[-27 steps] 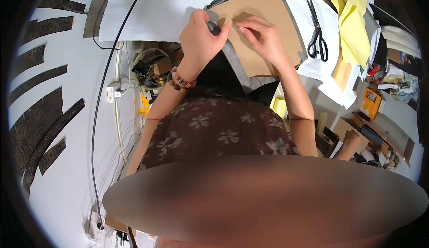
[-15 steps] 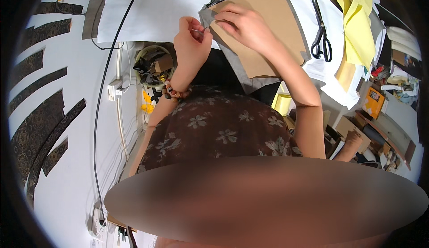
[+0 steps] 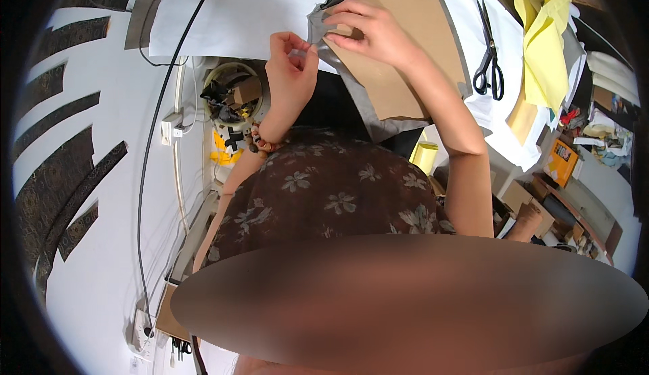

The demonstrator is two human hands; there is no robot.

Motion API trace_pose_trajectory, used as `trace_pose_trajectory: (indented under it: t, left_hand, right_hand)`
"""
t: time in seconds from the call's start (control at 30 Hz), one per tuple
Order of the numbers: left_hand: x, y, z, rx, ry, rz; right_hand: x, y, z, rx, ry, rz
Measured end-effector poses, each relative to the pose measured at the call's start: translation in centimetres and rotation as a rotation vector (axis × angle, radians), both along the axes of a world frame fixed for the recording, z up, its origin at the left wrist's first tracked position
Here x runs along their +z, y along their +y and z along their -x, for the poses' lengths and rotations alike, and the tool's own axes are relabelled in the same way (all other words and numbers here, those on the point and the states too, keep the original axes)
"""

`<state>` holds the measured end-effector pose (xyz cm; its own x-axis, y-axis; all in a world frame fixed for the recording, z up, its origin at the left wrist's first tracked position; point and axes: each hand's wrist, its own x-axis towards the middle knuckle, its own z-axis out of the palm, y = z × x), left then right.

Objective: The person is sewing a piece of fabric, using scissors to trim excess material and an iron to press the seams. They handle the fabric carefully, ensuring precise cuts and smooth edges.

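Right fingers [image 3: 350, 21] rest on grey fabric [image 3: 318, 29] edging a brown panel [image 3: 427, 27]; left fingers [image 3: 285, 37] curl at its corner.

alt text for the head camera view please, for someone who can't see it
A person's left hand and right hand work at one corner of a tan panel edged with grey fabric. To its right, black scissors lie on a white surface beside crumpled yellow material.
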<state>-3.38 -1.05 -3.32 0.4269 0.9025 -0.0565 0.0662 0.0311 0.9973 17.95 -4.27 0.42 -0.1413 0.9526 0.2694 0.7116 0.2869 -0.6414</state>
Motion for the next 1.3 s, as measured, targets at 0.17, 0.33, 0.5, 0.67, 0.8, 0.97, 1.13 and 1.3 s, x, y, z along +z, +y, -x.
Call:
trace_pose_trajectory:
  t: [0.17,0.33,0.5,0.67,0.8,0.97,1.13,1.3]
  left_hand:
    - [0.5,-0.1,-0.2,0.007,-0.063,0.053]
    - [0.9,-0.3,-0.9,0.032,-0.223,0.158]
    - [1.3,-0.2,-1.2,0.028,-0.24,0.179]
    - [0.9,-0.2,-1.1,0.001,-0.233,0.165]
    - [-0.1,-0.4,-1.1,0.024,-0.223,0.123]
    - [-0.3,-0.3,-1.3,-0.008,-0.139,0.053]
    - [0.8,-0.3,-1.5,0.0,-0.234,0.138]
    - [0.8,-0.4,-1.6,0.014,-0.307,0.147]
  right_hand:
    - [-0.1,0.8,-0.4,0.149,-0.288,-0.302]
    - [1.1,0.9,-0.6,0.29,-0.596,-0.382]
    - [0.9,1.2,-0.6,0.328,-0.615,-0.349]
    - [0.8,2.2,0.0,0.305,-0.563,-0.337]
    - [-1.3,2.1,0.2,0.201,-0.384,-0.317]
    - [-1.1,2.1,0.9,0.121,-0.319,-0.323]
    - [-0.2,1.4,-0.1,0.139,-0.011,-0.109]
    - [1.2,1.1,0.3,0.093,-0.026,0.032]
